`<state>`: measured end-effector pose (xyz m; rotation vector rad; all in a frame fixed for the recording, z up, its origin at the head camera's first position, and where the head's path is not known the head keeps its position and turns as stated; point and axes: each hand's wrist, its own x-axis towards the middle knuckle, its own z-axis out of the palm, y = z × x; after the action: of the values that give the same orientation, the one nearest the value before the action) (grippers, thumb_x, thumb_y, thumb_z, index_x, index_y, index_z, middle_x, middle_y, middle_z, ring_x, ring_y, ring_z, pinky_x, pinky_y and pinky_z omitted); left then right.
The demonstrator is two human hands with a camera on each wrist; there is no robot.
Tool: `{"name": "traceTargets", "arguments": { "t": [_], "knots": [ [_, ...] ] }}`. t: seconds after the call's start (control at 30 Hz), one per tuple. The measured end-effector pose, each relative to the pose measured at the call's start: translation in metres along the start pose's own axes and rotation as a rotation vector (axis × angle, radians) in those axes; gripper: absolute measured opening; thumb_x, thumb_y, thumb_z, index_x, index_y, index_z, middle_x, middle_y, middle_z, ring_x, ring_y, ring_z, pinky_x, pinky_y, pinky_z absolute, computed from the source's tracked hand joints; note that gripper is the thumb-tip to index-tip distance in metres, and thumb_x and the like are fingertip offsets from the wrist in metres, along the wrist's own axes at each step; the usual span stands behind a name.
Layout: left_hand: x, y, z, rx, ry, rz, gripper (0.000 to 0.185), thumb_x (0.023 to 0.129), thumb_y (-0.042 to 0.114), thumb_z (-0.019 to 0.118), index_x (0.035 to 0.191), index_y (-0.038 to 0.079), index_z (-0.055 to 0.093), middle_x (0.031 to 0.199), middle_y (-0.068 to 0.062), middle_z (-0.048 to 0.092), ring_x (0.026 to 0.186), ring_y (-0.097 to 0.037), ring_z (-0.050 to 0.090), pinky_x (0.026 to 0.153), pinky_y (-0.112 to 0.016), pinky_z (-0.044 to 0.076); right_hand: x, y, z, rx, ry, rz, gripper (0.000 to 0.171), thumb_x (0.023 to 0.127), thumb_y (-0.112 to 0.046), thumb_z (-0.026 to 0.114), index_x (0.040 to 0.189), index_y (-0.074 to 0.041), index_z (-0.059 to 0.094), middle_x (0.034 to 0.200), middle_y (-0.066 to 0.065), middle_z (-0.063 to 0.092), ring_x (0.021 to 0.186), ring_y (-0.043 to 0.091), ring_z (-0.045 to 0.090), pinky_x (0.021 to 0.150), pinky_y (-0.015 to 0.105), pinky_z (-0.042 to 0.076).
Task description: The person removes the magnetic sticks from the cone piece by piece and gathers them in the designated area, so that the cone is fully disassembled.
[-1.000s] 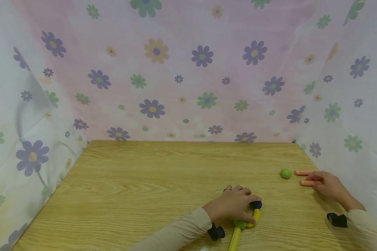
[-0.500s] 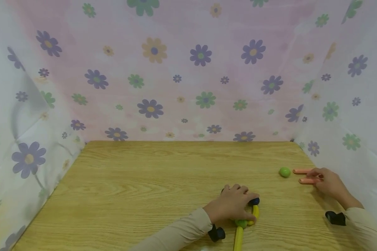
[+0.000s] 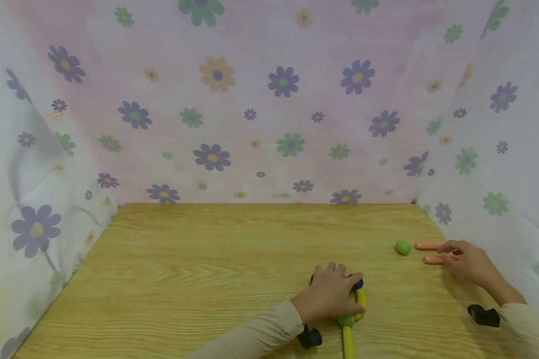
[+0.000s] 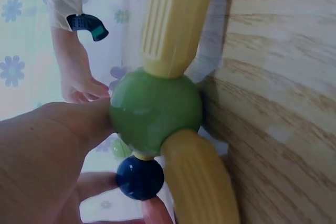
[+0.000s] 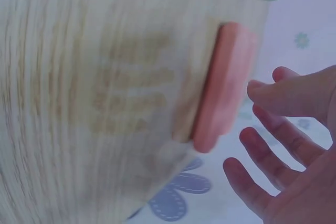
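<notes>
The left hand [image 3: 330, 294] lies over a toy of rods and balls on the tabletop [image 3: 206, 259] and hides most of it in the head view: only an edge of the dark blue ball [image 3: 357, 284], one curved yellow rod [image 3: 362, 300], the green ball joint [image 3: 346, 320] and a second yellow rod [image 3: 347, 343] show, and that second rod is cut off by the bottom edge. The left wrist view shows the joint close, with a thumb against the green ball joint [image 4: 156, 111] and the dark blue ball [image 4: 139, 178] just beyond it; the rest of the hand's grip is hidden, though the fingers curl over the toy. Since a second ago the toy has turned under this hand, so the lower yellow rod points straighter toward the person. Right of the toy, well apart from it, a loose green ball [image 3: 403, 247] sits beside two pink rods; the far pink rod [image 3: 426, 246] lies free. The right hand [image 3: 469, 262] rests at the near pink rod [image 3: 435, 260], fingertips at its end; in the right wrist view the fingers [image 5: 283, 140] are spread and loosely bent beside the near pink rod [image 5: 223, 87], blurred, the grip wide and not closed round it. This hand has barely shifted
</notes>
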<state>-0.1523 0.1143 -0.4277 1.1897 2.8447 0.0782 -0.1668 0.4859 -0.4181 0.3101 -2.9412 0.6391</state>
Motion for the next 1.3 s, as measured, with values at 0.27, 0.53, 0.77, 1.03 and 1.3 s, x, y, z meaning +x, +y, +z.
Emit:
{"name": "traceTargets", "arguments": {
  "t": [0.27,0.53,0.77,1.03,1.3],
  "knots": [
    [0.001,-0.002,0.001,-0.003,0.018,-0.164,0.074,0.072,0.081,0.052,0.135,0.043,0.045,0.122,0.004,0.049,0.103,-0.016,0.05,0.061,-0.037,0.044,-0.006,-0.032,-0.005,0.009,0.017,-0.013,0.016,0.09,-0.018,0.066,0.1,-0.005,0.068,0.111,0.028,0.059,0.088,0.032,0.059,0.064,0.042,0.05],
    [0.001,-0.021,-0.001,-0.118,0.034,0.121,0.05,0.086,0.06,0.056,0.13,0.039,0.053,0.141,0.006,0.04,0.126,-0.013,0.038,0.087,-0.038,0.043,-0.01,-0.075,0.003,0.045,0.094,-0.25,0.024,0.079,0.002,0.073,0.096,-0.014,0.067,0.118,-0.023,0.048,0.08,0.002,0.056,0.057,0.026,0.048],
    [-0.001,-0.042,-0.006,-0.201,-0.112,0.331,0.04,0.088,0.053,0.058,0.127,0.042,0.057,0.154,0.01,0.02,0.143,-0.017,0.011,0.109,-0.045,0.023,-0.015,-0.111,0.006,0.059,0.046,-0.364,0.029,0.078,0.001,0.074,0.098,-0.016,0.065,0.094,-0.007,0.06,0.076,0.001,0.055,0.054,0.025,0.046],
    [-0.009,-0.046,-0.006,-0.219,-0.213,0.383,0.048,0.085,0.049,0.065,0.131,0.045,0.053,0.155,0.013,0.015,0.143,-0.015,0.005,0.11,-0.044,0.019,-0.021,-0.145,0.015,0.154,-0.138,-0.386,0.022,0.088,-0.006,0.066,0.106,-0.019,0.062,0.097,-0.011,0.06,0.079,0.001,0.054,0.057,0.026,0.045],
    [-0.012,-0.042,0.0,-0.154,-0.106,0.295,0.052,0.086,0.058,0.058,0.135,0.043,0.049,0.153,0.007,0.023,0.143,-0.023,0.008,0.11,-0.048,0.021,-0.024,-0.167,0.031,0.219,-0.236,-0.445,0.023,0.09,-0.009,0.065,0.11,-0.02,0.06,0.1,-0.007,0.061,0.081,0.002,0.054,0.056,0.025,0.045]
  ]
}}
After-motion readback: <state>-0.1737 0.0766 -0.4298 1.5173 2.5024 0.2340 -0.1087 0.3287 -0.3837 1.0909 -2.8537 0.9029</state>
